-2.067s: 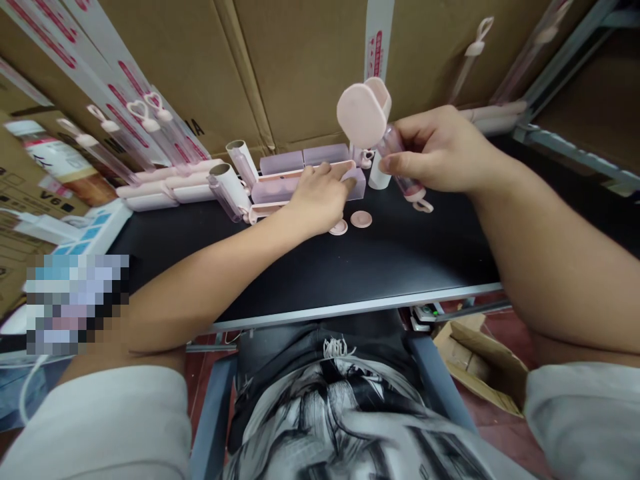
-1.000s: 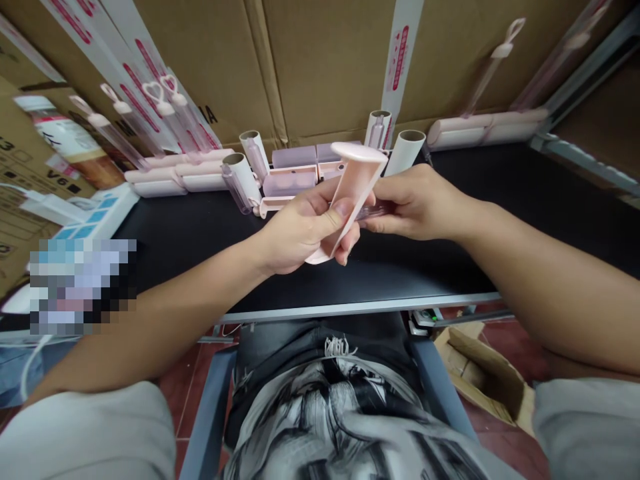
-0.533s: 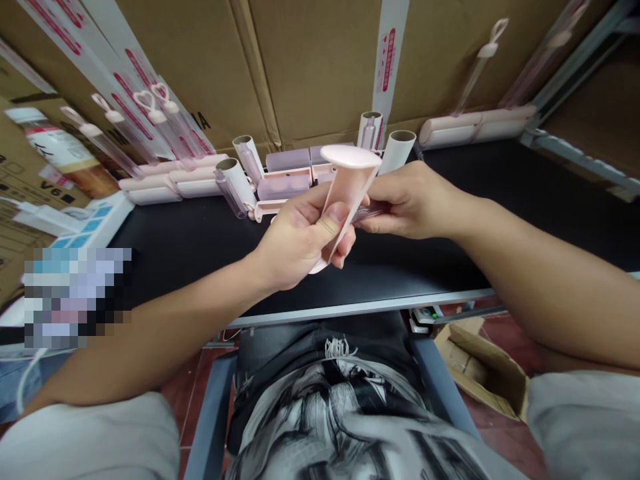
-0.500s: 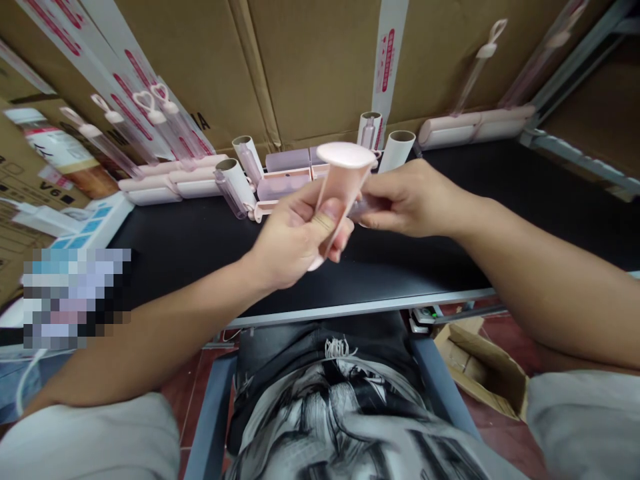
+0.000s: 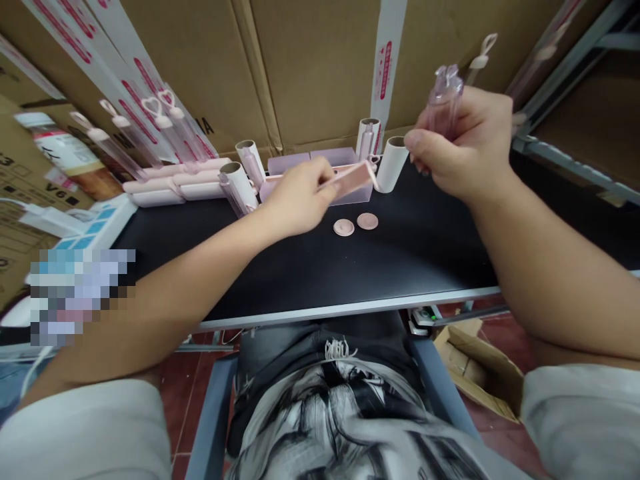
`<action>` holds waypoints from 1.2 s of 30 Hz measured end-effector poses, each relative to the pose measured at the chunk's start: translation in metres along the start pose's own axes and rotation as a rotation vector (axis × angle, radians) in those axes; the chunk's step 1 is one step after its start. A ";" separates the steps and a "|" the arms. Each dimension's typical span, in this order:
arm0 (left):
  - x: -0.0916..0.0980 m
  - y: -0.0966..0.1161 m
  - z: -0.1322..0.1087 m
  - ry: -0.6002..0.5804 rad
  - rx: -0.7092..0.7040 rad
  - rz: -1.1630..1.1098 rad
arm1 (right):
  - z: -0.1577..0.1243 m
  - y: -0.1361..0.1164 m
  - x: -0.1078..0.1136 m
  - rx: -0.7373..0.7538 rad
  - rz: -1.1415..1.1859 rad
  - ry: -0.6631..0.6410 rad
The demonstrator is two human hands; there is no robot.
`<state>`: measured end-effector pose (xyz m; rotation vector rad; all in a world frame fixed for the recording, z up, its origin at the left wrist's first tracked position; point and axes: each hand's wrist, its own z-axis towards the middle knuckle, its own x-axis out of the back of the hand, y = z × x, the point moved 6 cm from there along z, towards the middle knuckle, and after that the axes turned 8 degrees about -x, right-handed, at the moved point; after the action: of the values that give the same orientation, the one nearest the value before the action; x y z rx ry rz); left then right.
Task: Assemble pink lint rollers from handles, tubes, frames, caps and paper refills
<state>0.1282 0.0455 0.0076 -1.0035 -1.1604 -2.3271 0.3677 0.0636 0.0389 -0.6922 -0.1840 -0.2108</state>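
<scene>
My left hand (image 5: pixel 303 197) is closed on a pink trough-shaped plastic shell (image 5: pixel 354 180), holding it low over the desk beside some purple plastic pieces (image 5: pixel 337 158). Raised at the right, my right hand (image 5: pixel 467 143) has its fingers wrapped round a clear, purple-tinted plastic tube (image 5: pixel 445 107); the tube's lower part is hidden by the fingers. Two round pink discs, a left disc (image 5: pixel 343 227) and a right disc (image 5: pixel 367 221), lie flat on the black desktop just in front of the pink shell.
White tubes stand on the desk, including a right tube (image 5: pixel 392 167) and a left tube (image 5: pixel 241 188). Pink cylindrical cases (image 5: pixel 200 183) with loop-topped clear tubes are at the back left. A drink bottle (image 5: pixel 65 153) and a power strip (image 5: pixel 90 230) sit at far left. Cardboard (image 5: pixel 320 73) stands behind.
My hands have moved apart. The right hand has risen to the right with the clear tube. The left hand has lowered and tipped the pink shell, and the two discs now show on the desk.
</scene>
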 end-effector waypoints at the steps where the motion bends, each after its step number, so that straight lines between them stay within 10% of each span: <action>1: -0.009 0.004 0.008 -0.047 -0.033 0.152 | 0.001 0.001 0.001 -0.006 0.008 -0.010; 8: -0.063 0.011 0.040 -0.253 -0.112 0.575 | -0.006 -0.008 -0.010 -0.078 -0.075 -0.266; 17: -0.069 0.000 0.038 -0.307 -0.195 0.759 | -0.019 0.019 -0.031 -0.337 -0.258 -0.717; 27: -0.052 0.023 -0.004 -0.391 -0.242 0.735 | -0.029 0.047 -0.042 -0.567 -0.277 -0.800; 36: -0.080 0.039 -0.036 -0.410 -0.334 0.632 | -0.035 0.060 -0.043 -0.653 -0.201 -0.739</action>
<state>0.1904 -0.0072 -0.0442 -1.7283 -0.4533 -1.8680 0.3452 0.0915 -0.0344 -1.3877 -0.9216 -0.1992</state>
